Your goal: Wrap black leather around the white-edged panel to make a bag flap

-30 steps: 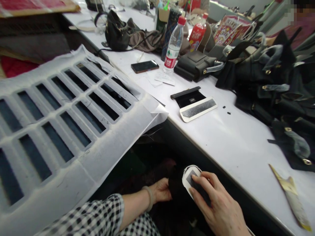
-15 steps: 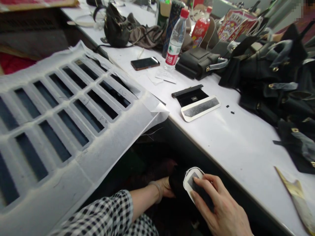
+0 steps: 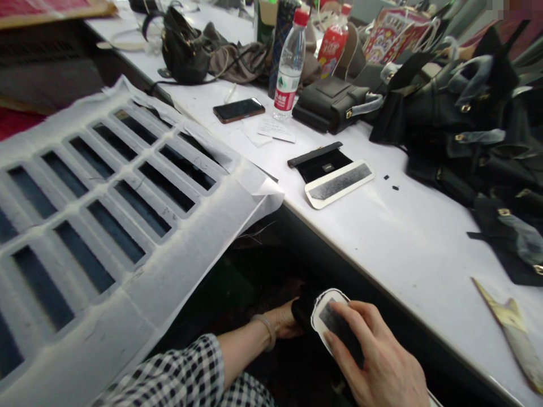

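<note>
white-rimmed and grey-faced, a panel [image 3: 326, 317] stood clamped in the fingers of the right hand [image 3: 382, 356], beside the edge of the bench [image 3: 407, 257]. the left hand [image 3: 286, 321] met black material [image 3: 302, 310] nearby, its fingertips hidden, their grip impossible to tell. a similar strip [image 3: 339, 183] lay on the bench, near a smartphone [image 3: 240, 110].

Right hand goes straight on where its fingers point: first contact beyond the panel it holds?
Likely the black material by the left hand, just past the panel; depth in that shadow is unclear.
</note>
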{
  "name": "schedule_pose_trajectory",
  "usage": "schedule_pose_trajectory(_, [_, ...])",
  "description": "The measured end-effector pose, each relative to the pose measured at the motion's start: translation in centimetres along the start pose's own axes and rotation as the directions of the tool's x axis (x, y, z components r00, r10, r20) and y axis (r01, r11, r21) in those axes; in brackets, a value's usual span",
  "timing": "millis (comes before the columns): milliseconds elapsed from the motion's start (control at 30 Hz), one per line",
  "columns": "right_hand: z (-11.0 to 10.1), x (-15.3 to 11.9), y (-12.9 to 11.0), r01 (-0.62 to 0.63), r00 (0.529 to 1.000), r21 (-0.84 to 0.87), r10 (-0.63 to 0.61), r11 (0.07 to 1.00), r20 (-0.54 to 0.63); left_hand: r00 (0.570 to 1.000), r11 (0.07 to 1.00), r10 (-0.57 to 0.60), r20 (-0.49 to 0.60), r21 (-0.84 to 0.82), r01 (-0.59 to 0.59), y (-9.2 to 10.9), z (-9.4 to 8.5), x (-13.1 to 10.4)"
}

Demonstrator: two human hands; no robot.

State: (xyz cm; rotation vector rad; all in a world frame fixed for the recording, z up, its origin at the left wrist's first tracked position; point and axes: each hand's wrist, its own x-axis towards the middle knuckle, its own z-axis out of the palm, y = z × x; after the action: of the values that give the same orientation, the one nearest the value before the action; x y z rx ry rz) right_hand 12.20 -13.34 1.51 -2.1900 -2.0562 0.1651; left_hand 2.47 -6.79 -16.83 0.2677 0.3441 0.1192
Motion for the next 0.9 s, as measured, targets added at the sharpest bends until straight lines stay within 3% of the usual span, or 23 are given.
schedule_pose_trajectory(200, [0.2,-0.4,0.0,0.041,0.999,-0.06,-0.043,0.997,-0.03,0.999,1.0,-0.011,-0.047,-0.02,0.01,0.4,-0.2,-0.5])
schedule_pose_trajectory(367, [0.4,-0.2,-0.3,0.16,0.98,-0.147,-0.175,0.976,-0.096,0.996,0.995,-0.076,-0.047,-0.06,0.073,0.4,-1.6,-0.7])
schedule_pose_trajectory(567, [0.7,-0.3,-0.3,0.2,0.973,-0.203,-0.219,0.958,-0.075,0.993,0.99,-0.064,-0.1,-0.134,0.051,3.5,-3.5,-2.8])
schedule_pose_trajectory(700, [0.5,-0.2,0.0,0.219,0.966,-0.222,-0.243,0.95,-0.084,0.99,0.995,-0.049,-0.133,-0.092,0.037,5.6,-2.1,-3.8])
schedule_pose_trajectory(900, [-0.2,0.1,-0.5,0.199,0.977,-0.172,-0.21,0.965,-0.047,0.961,0.997,0.073,-0.267,-0.006,-0.077,5.1,0.8,-4.1])
